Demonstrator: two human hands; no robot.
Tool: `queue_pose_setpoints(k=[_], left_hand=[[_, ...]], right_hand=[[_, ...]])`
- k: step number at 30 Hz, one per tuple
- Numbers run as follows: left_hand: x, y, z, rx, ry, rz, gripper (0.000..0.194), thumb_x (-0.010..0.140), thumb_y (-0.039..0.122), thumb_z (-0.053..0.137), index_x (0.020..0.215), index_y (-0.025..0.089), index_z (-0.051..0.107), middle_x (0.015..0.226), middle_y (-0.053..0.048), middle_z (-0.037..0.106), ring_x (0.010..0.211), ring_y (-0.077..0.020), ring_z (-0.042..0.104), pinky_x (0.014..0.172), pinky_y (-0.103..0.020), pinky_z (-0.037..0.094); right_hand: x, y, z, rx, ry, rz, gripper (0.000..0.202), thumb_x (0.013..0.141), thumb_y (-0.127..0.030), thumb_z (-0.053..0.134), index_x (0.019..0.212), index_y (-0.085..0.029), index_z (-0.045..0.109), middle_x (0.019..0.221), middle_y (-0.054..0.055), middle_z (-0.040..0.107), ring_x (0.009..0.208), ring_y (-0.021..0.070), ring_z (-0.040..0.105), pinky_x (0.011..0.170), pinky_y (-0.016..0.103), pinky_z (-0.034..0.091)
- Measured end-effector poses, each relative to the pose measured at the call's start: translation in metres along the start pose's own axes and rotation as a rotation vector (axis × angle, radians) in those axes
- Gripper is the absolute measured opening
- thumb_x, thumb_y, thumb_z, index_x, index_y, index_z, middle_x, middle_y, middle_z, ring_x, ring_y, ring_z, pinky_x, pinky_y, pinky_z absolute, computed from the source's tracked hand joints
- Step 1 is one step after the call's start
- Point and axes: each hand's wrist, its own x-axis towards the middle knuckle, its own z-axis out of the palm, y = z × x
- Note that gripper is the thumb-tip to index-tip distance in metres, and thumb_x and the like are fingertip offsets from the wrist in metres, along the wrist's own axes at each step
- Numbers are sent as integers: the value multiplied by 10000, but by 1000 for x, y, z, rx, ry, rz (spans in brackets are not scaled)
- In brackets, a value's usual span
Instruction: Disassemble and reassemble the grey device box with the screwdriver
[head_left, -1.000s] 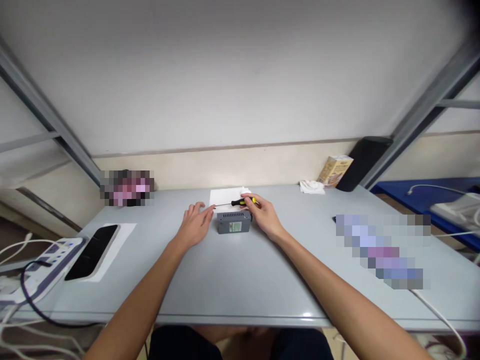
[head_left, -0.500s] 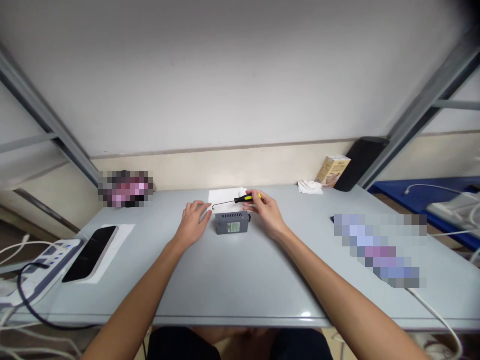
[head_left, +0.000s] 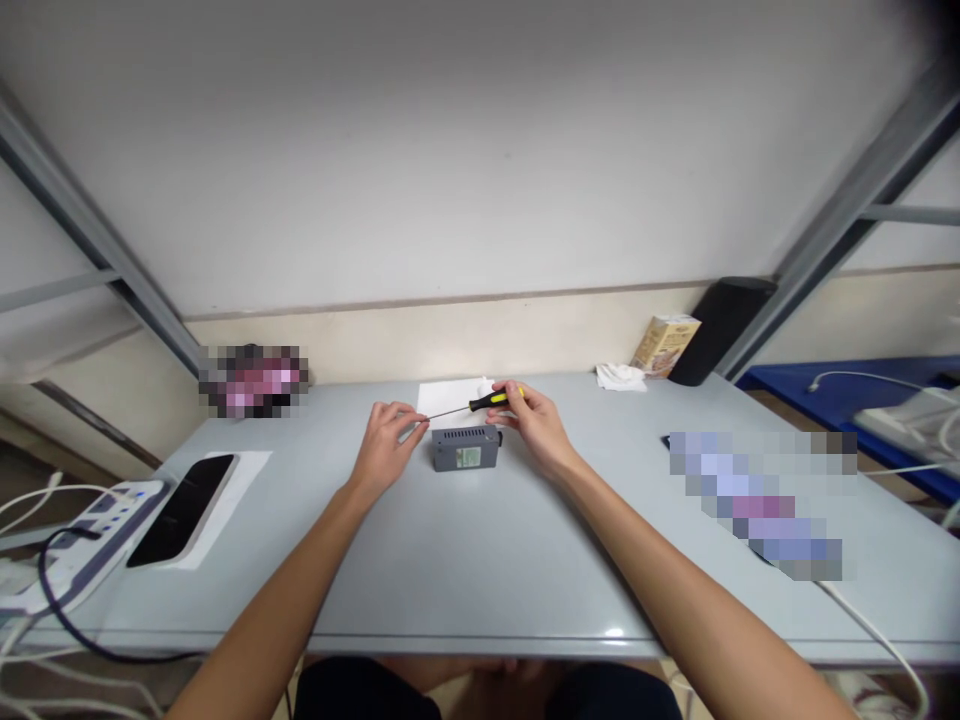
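A screwdriver [head_left: 481, 403] with a black and yellow handle is held in my right hand [head_left: 534, 425], its thin shaft pointing left. My left hand [head_left: 390, 440] has its thumb and forefinger close around the shaft's tip; whatever is pinched there is too small to make out. Just in front of the shaft, between my hands, a dark grey metal box [head_left: 465, 449] with a slotted top and a pale green label stands on the desk. Behind it lies a sheet of white paper [head_left: 450, 390], partly under the screwdriver.
On the grey desk [head_left: 480, 560], a black phone [head_left: 184, 510] lies on paper at left beside a white power strip [head_left: 90, 540]. At back right are a crumpled tissue [head_left: 621, 377], a yellow carton [head_left: 666, 345] and a black cylinder [head_left: 721, 330]. Blurred objects lie at both sides.
The fingers of my left hand have come to the screwdriver's tip, which has dipped slightly. Small dark bits seen earlier on the paper near the tip are now hidden or gone.
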Motion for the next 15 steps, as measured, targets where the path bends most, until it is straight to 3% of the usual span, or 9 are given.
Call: queue_pose_setpoints(k=[15], left_hand=[[-1,-6,6,42,120,121,218,1039,312,580,1034,229,781,1048,-84,691,1012,-257,527,949,-442,508]], right_hand=[[0,-2,0,-10,1,-28,598,726,-753,772,946,-197,743,870,36,713,720,140,707,800,328,656]])
